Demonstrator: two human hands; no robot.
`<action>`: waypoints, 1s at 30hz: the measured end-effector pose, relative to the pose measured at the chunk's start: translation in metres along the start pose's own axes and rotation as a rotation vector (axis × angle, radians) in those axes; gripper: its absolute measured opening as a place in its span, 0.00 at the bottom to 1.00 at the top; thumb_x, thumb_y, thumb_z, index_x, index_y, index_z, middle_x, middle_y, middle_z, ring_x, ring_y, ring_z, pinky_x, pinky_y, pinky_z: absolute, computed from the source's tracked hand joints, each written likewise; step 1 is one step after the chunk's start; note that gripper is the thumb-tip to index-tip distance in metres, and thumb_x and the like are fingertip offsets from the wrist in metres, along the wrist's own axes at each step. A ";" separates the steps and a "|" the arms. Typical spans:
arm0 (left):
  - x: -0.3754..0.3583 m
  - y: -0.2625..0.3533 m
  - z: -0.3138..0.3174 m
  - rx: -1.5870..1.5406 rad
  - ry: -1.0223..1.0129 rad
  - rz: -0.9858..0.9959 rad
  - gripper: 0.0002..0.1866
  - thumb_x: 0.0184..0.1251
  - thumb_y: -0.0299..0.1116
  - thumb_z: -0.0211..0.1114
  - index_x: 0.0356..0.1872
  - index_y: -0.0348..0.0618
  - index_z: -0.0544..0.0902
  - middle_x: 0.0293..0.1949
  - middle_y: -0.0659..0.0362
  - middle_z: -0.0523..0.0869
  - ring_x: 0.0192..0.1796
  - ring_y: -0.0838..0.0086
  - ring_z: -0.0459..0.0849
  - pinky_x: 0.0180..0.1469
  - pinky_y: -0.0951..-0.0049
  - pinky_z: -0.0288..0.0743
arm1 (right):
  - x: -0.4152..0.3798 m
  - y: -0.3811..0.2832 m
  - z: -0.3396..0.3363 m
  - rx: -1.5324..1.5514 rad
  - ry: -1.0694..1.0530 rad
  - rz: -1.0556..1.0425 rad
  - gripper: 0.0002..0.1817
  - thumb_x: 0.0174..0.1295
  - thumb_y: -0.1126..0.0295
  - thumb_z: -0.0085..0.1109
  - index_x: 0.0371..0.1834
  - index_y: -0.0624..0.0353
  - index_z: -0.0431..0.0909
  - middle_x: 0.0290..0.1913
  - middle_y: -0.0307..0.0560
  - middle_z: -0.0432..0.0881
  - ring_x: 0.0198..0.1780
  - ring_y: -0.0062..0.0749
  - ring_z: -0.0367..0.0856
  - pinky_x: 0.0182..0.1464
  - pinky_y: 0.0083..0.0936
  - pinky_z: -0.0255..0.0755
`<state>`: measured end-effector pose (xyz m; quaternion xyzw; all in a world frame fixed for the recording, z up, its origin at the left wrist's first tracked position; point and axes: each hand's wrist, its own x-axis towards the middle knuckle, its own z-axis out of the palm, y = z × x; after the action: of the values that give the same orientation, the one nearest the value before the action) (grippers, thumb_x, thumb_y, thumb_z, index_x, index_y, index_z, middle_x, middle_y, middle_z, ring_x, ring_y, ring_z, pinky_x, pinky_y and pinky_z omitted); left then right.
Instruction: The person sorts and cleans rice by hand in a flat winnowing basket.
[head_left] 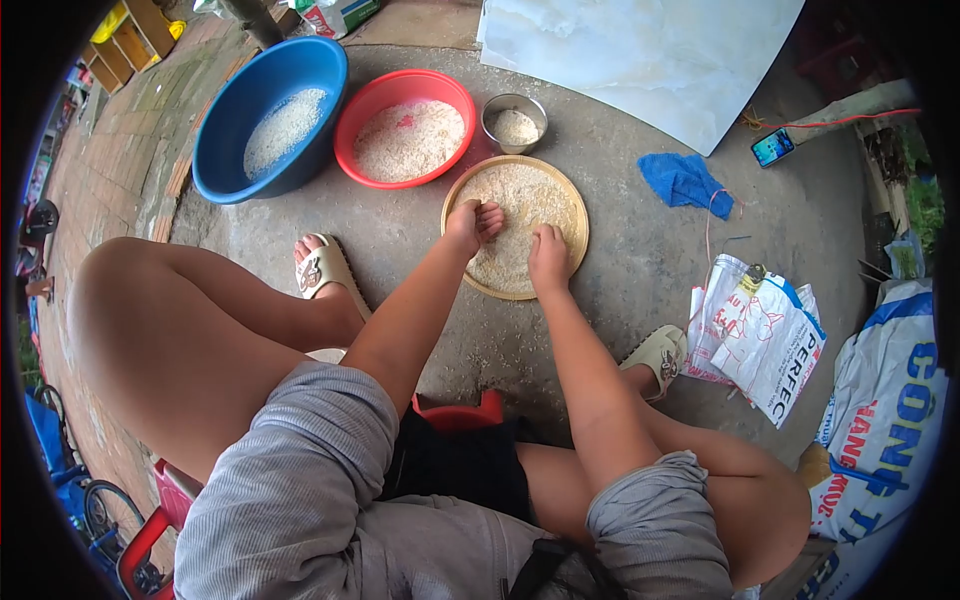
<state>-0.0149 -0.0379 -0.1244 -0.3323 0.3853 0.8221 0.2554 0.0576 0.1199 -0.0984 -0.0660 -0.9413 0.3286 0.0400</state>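
Observation:
A round woven tray (577, 262) holds a layer of pale grains (515, 190) on the ground before me. Over its left side is my left hand (476, 223), palm turned partly up and fingers curled; what it holds, if anything, is too small to tell. My right hand (547, 257) is at the tray's lower right, its fingers bent and pressed together over the grains; their tips are partly hidden. Just above the tray stands a metal bowl (515, 123) with some grains in it. A red basin (405, 128) of grains and a larger blue basin (270, 120) with whiter grains stand to the left.
A blue cloth (683, 183) and a phone (772, 147) lie at the upper right, near a large pale sheet (640, 60). Printed sacks (765, 335) are on the right. My sandalled feet are on either side, and scattered grains dot the concrete.

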 end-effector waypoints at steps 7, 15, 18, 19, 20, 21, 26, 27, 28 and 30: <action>0.019 -0.017 0.012 -0.107 -0.377 -0.016 0.15 0.70 0.36 0.42 0.41 0.39 0.77 0.38 0.53 0.83 0.39 0.65 0.82 0.46 0.64 0.77 | 0.025 -0.073 0.003 0.114 0.186 -0.401 0.08 0.58 0.72 0.50 0.40 0.58 0.74 0.43 0.50 0.74 0.47 0.47 0.72 0.50 0.39 0.68; -0.001 0.009 0.003 0.002 -0.088 -0.011 0.17 0.71 0.36 0.40 0.37 0.37 0.77 0.32 0.55 0.83 0.33 0.69 0.82 0.38 0.71 0.80 | -0.009 -0.006 -0.023 -0.176 0.062 -0.327 0.09 0.61 0.67 0.52 0.41 0.56 0.72 0.43 0.49 0.72 0.47 0.45 0.72 0.49 0.38 0.69; 0.001 0.008 -0.005 -0.033 -0.032 -0.016 0.17 0.71 0.35 0.39 0.38 0.37 0.77 0.31 0.54 0.83 0.31 0.70 0.83 0.35 0.73 0.81 | -0.018 0.013 -0.019 -0.221 -0.116 -0.285 0.10 0.61 0.65 0.53 0.42 0.57 0.71 0.43 0.50 0.72 0.46 0.45 0.73 0.47 0.38 0.70; 0.001 0.007 -0.005 -0.035 -0.014 -0.017 0.17 0.71 0.36 0.40 0.38 0.36 0.77 0.31 0.54 0.83 0.30 0.69 0.83 0.35 0.73 0.81 | -0.017 0.016 -0.012 -0.219 -0.150 -0.255 0.09 0.61 0.66 0.53 0.41 0.58 0.72 0.43 0.51 0.73 0.45 0.46 0.74 0.46 0.39 0.70; 0.001 0.004 -0.005 -0.038 0.004 -0.019 0.18 0.71 0.37 0.41 0.38 0.36 0.77 0.30 0.53 0.83 0.30 0.69 0.83 0.34 0.72 0.81 | -0.016 0.020 -0.005 -0.217 -0.185 -0.225 0.09 0.61 0.67 0.53 0.41 0.58 0.72 0.43 0.51 0.73 0.44 0.46 0.75 0.45 0.39 0.71; 0.000 0.002 -0.004 -0.042 0.004 -0.022 0.18 0.71 0.37 0.41 0.38 0.36 0.77 0.30 0.53 0.83 0.30 0.69 0.83 0.34 0.72 0.81 | -0.013 0.018 -0.002 -0.221 -0.189 -0.225 0.09 0.61 0.67 0.53 0.41 0.58 0.72 0.43 0.51 0.73 0.44 0.46 0.75 0.45 0.39 0.71; -0.012 -0.001 0.018 0.073 0.015 -0.009 0.15 0.69 0.35 0.44 0.36 0.38 0.77 0.35 0.52 0.83 0.35 0.67 0.81 0.40 0.66 0.78 | 0.009 -0.051 0.006 0.153 0.080 -0.237 0.06 0.61 0.69 0.50 0.37 0.58 0.74 0.41 0.51 0.74 0.43 0.46 0.74 0.45 0.39 0.70; 0.020 -0.014 0.008 -0.022 -0.110 0.014 0.13 0.68 0.35 0.45 0.34 0.39 0.77 0.34 0.53 0.82 0.36 0.67 0.80 0.43 0.65 0.76 | 0.014 -0.062 0.007 0.153 0.078 -0.241 0.06 0.61 0.69 0.50 0.37 0.58 0.74 0.41 0.51 0.74 0.43 0.46 0.74 0.45 0.39 0.70; 0.018 -0.010 0.009 -0.025 -0.109 0.015 0.13 0.68 0.35 0.45 0.34 0.39 0.77 0.34 0.53 0.82 0.36 0.67 0.80 0.43 0.65 0.76 | 0.019 -0.068 0.009 0.127 0.114 -0.332 0.06 0.60 0.70 0.50 0.38 0.58 0.73 0.42 0.50 0.74 0.44 0.46 0.74 0.46 0.38 0.70; 0.019 -0.006 0.008 -0.155 -0.364 -0.084 0.13 0.68 0.37 0.45 0.35 0.41 0.77 0.35 0.53 0.82 0.38 0.62 0.81 0.47 0.58 0.76 | 0.020 -0.071 0.007 0.102 0.149 -0.423 0.07 0.59 0.70 0.51 0.39 0.58 0.73 0.42 0.50 0.74 0.45 0.45 0.73 0.47 0.38 0.69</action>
<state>-0.0254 -0.0249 -0.1372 -0.2126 0.2540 0.8845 0.3285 0.0301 0.0635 -0.0588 0.1106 -0.9107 0.3545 0.1808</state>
